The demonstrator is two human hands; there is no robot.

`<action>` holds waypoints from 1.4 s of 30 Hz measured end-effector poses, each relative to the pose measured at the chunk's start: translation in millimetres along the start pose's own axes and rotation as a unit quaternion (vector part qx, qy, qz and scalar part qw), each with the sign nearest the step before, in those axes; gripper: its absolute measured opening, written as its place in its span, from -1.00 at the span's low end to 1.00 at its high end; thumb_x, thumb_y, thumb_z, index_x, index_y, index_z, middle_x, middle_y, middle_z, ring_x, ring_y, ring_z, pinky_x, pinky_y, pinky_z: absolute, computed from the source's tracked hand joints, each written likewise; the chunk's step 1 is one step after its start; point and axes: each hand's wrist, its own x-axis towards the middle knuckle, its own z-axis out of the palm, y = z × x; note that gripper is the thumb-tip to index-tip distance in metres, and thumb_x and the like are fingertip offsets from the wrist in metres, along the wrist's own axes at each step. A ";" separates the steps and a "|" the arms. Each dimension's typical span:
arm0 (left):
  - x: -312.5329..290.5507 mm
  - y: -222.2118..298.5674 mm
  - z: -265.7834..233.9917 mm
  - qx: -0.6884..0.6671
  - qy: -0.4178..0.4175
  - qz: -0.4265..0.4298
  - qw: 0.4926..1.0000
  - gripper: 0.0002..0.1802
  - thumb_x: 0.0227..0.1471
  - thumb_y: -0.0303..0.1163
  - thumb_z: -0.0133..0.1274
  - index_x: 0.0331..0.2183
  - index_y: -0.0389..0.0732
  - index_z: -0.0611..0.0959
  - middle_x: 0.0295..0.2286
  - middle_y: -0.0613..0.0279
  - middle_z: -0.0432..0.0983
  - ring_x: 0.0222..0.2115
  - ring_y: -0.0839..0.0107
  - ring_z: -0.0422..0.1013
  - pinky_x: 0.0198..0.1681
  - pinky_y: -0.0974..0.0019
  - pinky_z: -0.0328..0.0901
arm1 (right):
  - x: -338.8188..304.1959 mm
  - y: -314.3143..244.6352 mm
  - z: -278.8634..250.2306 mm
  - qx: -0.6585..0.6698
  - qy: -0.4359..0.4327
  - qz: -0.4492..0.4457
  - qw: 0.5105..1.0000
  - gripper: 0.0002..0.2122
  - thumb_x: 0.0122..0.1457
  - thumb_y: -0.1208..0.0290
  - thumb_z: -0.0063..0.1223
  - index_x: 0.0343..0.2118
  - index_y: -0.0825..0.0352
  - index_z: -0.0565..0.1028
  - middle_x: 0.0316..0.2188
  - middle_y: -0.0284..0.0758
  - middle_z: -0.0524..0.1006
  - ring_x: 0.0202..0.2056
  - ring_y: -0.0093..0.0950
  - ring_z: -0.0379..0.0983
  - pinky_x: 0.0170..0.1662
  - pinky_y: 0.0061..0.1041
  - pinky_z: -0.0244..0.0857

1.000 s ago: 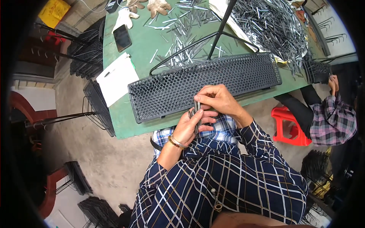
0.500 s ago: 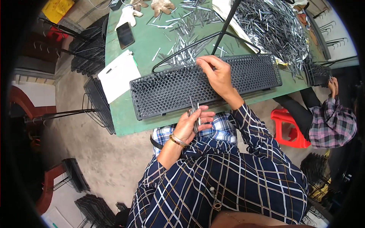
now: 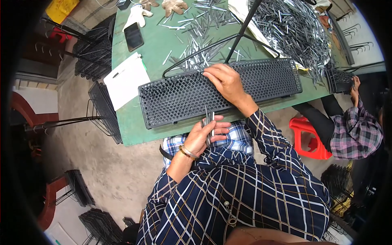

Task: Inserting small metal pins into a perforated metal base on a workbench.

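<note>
A long black rack (image 3: 175, 102) with a grid of round holes lies tilted at the near edge of the green table. Small dark pieces stand in holes along its far left part. In front of the rack, my left hand (image 3: 198, 139) is turned palm up, its thumb closed over a few thin metal pins (image 3: 209, 119) that point upward. My right hand (image 3: 229, 85) is over the rack's middle, thumb and fingers pinched at the far row of holes. Whatever sits between those fingertips is too small to make out.
A large heap of metal pins (image 3: 292, 36) lies on a cloth at the far right; more loose pins (image 3: 200, 45) are scattered behind the rack. A phone (image 3: 134, 36), paper (image 3: 127, 87) and gloves (image 3: 136, 17) lie left. Another person (image 3: 355, 134) works at the right, by a red stool (image 3: 304, 139).
My right hand has shifted slightly left and down along the rack's far edge. My left hand holds the pins in nearly the same place.
</note>
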 end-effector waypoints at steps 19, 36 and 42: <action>-0.1 7.6 2.1 0.013 -0.016 0.031 0.999 -0.64 0.19 -0.27 -0.19 -0.09 -0.34 0.38 -0.19 -0.04 0.45 -0.24 0.34 0.44 -0.21 0.30 0.41 | -8.9 -36.5 -33.5 0.360 -0.129 0.339 0.860 -0.84 0.09 0.40 0.11 -0.37 0.40 0.56 -0.54 -0.45 0.52 -0.54 -0.73 0.34 -0.49 -0.71 0.23; 3.0 -5.4 -4.7 -0.031 -0.001 -0.011 0.999 -0.63 0.17 -0.24 -0.15 -0.07 -0.29 0.40 -0.17 -0.05 0.44 -0.20 0.31 0.42 -0.17 0.26 0.40 | -6.5 2.1 -3.1 0.056 0.051 0.050 0.996 -0.91 0.05 0.53 0.10 -0.37 0.39 0.54 -0.44 -0.26 0.53 -0.43 -0.40 0.48 -0.36 -0.51 0.34; -2.2 -0.4 -2.8 -0.020 0.001 -0.001 1.000 -0.62 0.17 -0.27 -0.14 -0.07 -0.32 0.39 -0.16 -0.06 0.43 -0.19 0.29 0.42 -0.14 0.23 0.39 | -10.6 -8.2 -6.1 0.008 0.004 0.045 0.999 -0.85 -0.01 0.53 0.14 -0.33 0.37 0.54 -0.38 -0.27 0.50 -0.42 -0.41 0.47 -0.39 -0.51 0.35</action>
